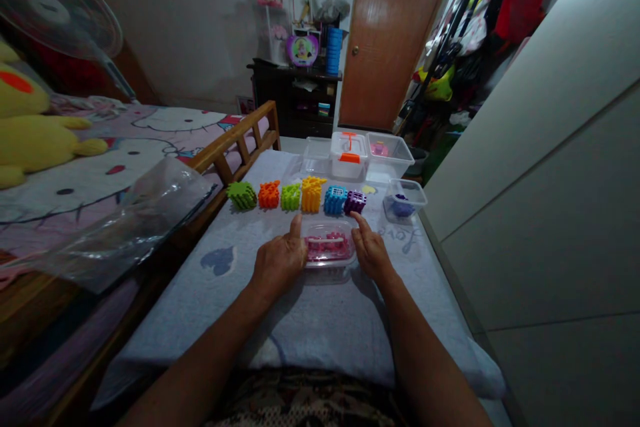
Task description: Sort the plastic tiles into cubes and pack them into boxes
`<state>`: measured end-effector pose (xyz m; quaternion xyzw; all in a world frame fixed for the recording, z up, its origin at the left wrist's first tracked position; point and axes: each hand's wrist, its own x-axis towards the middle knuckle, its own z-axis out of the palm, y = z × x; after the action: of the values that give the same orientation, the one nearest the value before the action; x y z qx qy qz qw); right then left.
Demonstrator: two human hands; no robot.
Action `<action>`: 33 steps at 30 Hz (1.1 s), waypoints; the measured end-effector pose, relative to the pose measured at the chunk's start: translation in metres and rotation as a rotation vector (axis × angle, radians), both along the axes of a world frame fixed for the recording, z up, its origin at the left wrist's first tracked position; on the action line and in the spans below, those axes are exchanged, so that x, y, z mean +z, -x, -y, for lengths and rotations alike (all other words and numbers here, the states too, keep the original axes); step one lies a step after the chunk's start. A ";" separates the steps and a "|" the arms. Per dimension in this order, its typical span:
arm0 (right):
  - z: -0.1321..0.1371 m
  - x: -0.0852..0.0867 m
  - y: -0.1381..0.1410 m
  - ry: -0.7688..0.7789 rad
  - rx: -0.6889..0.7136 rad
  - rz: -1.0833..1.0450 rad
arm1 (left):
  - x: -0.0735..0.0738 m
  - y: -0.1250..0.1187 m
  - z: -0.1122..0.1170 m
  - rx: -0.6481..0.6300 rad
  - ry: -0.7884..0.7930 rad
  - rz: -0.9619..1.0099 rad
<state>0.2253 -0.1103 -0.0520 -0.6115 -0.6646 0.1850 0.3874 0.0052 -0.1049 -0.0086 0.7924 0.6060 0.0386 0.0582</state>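
A small clear plastic box [329, 248] with pink pieces inside lies on the grey cloth in front of me. My left hand [278, 261] grips its left end, fingers curled, index finger pointing forward. My right hand [369, 250] holds its right end the same way. Beyond the box stands a row of toy block cubes: green [241, 195], orange [269, 194], light green [291, 197], yellow [311, 193], blue [335, 200] and purple [355, 201].
A small clear tub with purple pieces [404, 200] sits to the right of the row. Behind are clear containers [388, 155], one with an orange-handled lid [349, 155]. A wooden bed rail [235, 140] and plastic bag [140, 220] lie left; a white wall panel [540, 200] stands right.
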 end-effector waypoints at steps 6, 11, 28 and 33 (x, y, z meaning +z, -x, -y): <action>-0.005 -0.009 -0.002 0.042 -0.026 -0.314 | -0.003 0.006 0.003 0.073 0.021 0.133; -0.005 -0.014 0.003 0.020 -0.014 -0.329 | -0.008 0.005 0.004 0.026 0.080 0.224; -0.006 -0.009 0.004 0.050 0.020 -0.254 | -0.003 -0.003 0.004 0.081 0.094 0.104; -0.005 -0.009 0.005 0.179 0.020 -0.372 | -0.011 -0.001 0.001 0.111 0.123 0.269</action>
<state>0.2198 -0.1052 -0.0611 -0.5924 -0.5685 0.3569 0.4455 0.0065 -0.1063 -0.0198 0.7404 0.6366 0.1106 0.1850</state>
